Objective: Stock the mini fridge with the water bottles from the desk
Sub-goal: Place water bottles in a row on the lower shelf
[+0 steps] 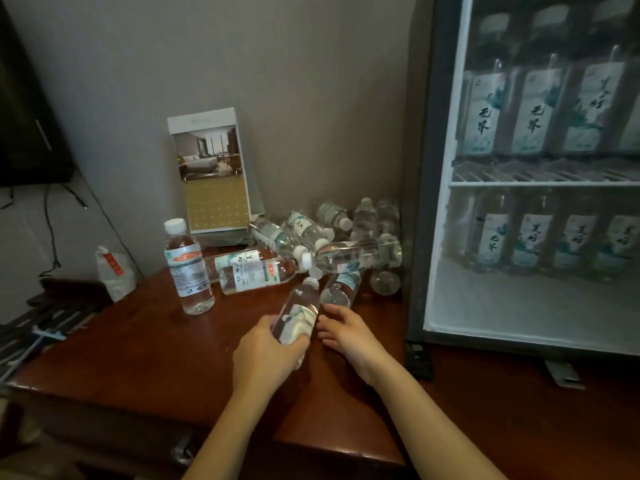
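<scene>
Several clear water bottles lie in a heap [346,244] on the reddish wooden desk [145,355], against the wall and the fridge's left side. One bottle [188,268] stands upright to the left of the heap. My left hand [266,355] is closed around the lower body of a tilted bottle [299,311], cap pointing away from me. My right hand [346,332] hovers just right of it, fingers apart, holding nothing. The mini fridge [533,168] stands at the right behind its glass front, with bottles on both shelves.
A standing brochure card [211,174] leans against the wall behind the bottles. A white plastic bag [114,271] sits at the desk's left edge beside dark items. A dark screen [27,109] and cables hang at the far left.
</scene>
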The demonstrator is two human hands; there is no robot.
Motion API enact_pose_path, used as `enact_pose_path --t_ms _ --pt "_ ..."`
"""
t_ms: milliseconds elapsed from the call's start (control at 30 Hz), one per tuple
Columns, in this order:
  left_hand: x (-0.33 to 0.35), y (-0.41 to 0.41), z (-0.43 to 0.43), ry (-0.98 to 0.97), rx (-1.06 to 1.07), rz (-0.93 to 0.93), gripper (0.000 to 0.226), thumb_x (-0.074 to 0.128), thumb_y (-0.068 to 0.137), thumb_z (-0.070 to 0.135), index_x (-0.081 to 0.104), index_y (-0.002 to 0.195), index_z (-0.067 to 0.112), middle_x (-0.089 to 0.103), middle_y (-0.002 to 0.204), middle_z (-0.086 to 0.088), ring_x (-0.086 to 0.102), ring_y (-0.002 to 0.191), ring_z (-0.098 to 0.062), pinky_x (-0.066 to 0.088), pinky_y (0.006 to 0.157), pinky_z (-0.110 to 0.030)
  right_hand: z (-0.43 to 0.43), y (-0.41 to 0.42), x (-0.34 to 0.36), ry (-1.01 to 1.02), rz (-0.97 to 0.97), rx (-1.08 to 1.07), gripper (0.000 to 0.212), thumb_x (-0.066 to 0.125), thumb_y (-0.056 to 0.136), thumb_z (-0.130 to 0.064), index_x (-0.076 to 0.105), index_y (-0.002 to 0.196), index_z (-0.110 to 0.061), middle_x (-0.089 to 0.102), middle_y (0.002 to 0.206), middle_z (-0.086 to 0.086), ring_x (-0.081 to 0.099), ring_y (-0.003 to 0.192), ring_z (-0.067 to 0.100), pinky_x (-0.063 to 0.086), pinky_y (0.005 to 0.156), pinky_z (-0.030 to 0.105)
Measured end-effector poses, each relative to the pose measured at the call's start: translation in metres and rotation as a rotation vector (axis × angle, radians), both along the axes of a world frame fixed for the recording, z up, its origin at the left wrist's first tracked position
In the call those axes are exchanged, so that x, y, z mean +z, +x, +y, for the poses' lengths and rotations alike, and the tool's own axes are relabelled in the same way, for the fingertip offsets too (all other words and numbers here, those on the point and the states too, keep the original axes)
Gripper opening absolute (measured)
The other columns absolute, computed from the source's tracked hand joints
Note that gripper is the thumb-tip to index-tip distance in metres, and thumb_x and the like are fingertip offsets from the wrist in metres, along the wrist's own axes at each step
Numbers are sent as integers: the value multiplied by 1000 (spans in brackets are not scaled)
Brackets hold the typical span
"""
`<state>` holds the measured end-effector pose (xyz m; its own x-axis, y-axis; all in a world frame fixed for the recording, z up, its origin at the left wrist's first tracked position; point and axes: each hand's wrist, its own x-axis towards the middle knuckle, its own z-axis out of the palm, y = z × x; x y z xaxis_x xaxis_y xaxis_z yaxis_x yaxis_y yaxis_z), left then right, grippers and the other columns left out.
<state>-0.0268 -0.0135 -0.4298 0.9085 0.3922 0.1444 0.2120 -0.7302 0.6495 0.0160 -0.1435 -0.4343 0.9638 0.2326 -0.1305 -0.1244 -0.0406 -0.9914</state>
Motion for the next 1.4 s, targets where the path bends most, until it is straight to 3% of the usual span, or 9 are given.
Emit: enact_pose_path --t_ms 200,300,367,433,633,933,1033,1133,1400 --pt "8 -19 16 -308 -125 131 24 69 76 44 71 79 21 71 76 5 67 76 -12 50 72 -31 -6 -2 1 -9 -65 -15 37 51 94 -14 47 131 -13 57 115 -1 54 106 12 43 86 20" --pt "16 -23 18 -400 -237 137 9 65 84 29 73 83 26 70 73 11 65 72 0 45 69 -16 -7 -6 0 -43 -149 27 41 48 94 -3 47 134 -12 55 129 1 50 115 9 41 93 19" --pt "21 -23 16 -317 -346 85 29 57 90 16 61 114 30 62 90 12 59 77 9 41 70 -9 -6 -8 0 -45 -181 49 46 44 93 5 46 135 -12 52 131 -3 45 119 6 39 96 18" --pt "24 -20 13 -90 -371 65 47 49 92 16 43 137 29 53 110 4 55 95 -4 39 79 -18 -6 -11 -2 11 -160 96 55 37 90 14 42 138 -11 50 135 0 45 122 10 41 95 21" --pt "23 0 3 423 -101 273 70 64 71 60 46 125 19 58 116 -3 59 105 -24 50 78 -34 -5 -12 -4 221 -36 177 68 26 83 24 35 140 -12 50 135 12 48 126 24 39 101 34" --pt "8 -13 32 -438 -213 85 47 71 76 22 60 121 23 68 100 2 65 85 -14 51 67 -28 -8 -13 -6 47 -67 165 53 52 90 3 39 139 -13 60 114 6 60 102 12 51 83 20" --pt "0 -21 31 -479 -273 6 61 73 76 25 50 132 28 65 113 6 64 94 -11 54 76 -27 -6 -16 -3 61 -77 192 49 59 90 -12 41 136 -18 66 105 2 63 97 9 50 76 18" --pt "-5 -30 26 -528 -347 -66 73 76 75 26 42 139 29 58 126 8 60 105 -9 54 86 -31 -5 -21 0 166 -44 251 44 61 88 -18 44 129 -20 69 104 5 65 101 18 52 90 30" --pt "-1 -49 -10 -631 -563 -168 53 68 78 31 41 119 50 57 123 13 61 107 -6 55 83 -29 -32 -46 16 162 -239 125 43 66 84 -13 51 121 -28 66 114 5 65 103 17 55 86 32"
